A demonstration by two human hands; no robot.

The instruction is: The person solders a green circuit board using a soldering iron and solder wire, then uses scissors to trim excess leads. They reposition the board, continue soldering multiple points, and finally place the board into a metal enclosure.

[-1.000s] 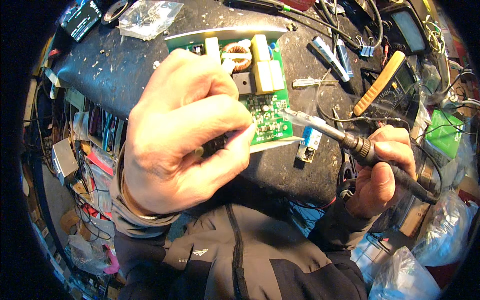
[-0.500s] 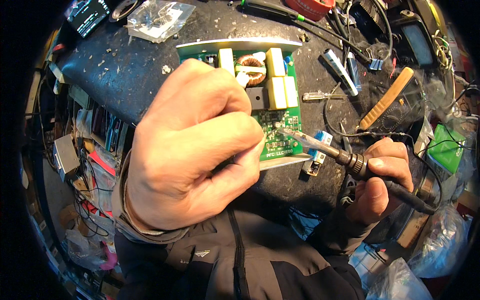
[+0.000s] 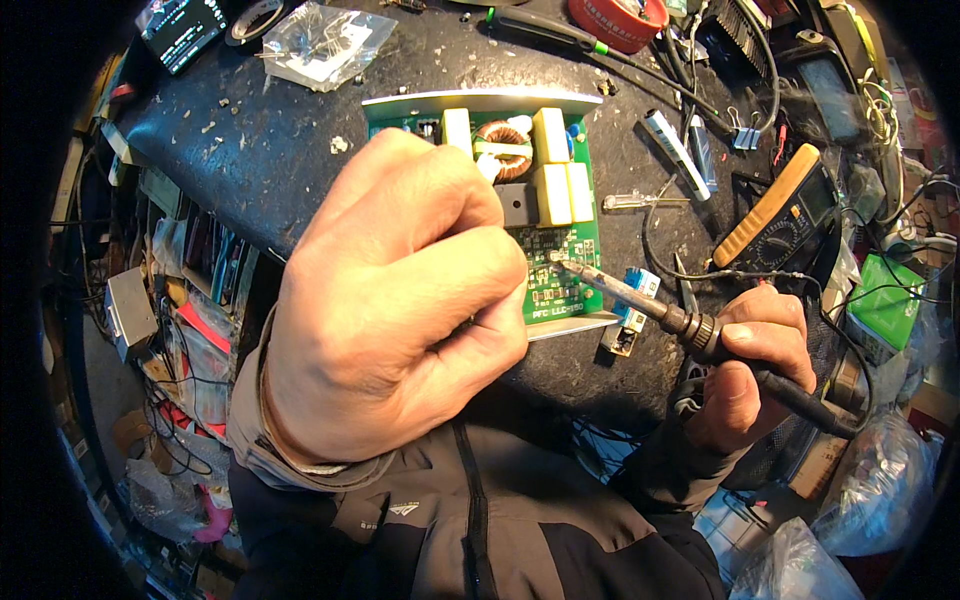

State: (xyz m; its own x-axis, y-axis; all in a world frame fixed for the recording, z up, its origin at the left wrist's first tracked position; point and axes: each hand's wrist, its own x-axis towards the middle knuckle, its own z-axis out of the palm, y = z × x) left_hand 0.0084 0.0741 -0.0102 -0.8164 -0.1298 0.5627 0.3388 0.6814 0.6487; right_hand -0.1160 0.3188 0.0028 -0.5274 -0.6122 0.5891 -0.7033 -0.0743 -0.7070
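A green circuit board (image 3: pixel 582 268) with pale yellow block components, a copper-wound toroid coil (image 3: pixel 505 148) and metal edge strips lies on the dark bench. My right hand (image 3: pixel 755 360) grips a soldering iron (image 3: pixel 690 326) by its dark handle. The iron's tip meets the board near small parts in its lower right area. Over the board's left part, close to the tip, my left hand (image 3: pixel 400 300) is closed with fingers curled in. Whatever it pinches, if anything, is hidden behind the fingers.
Right of the board lie a small screwdriver (image 3: pixel 632 201), a white marker (image 3: pixel 676 155) and a multimeter with a yellow-orange edge (image 3: pixel 768 207). A small blue-and-white part (image 3: pixel 636 298) sits beside the board's lower right corner. At the back are a plastic bag (image 3: pixel 327 45) and a red round container (image 3: pixel 620 22).
The iron has shifted slightly left, its tip still at nearly the same spot on the board. Haze over the multimeter has thinned. My left hand stays closed in almost the same place.
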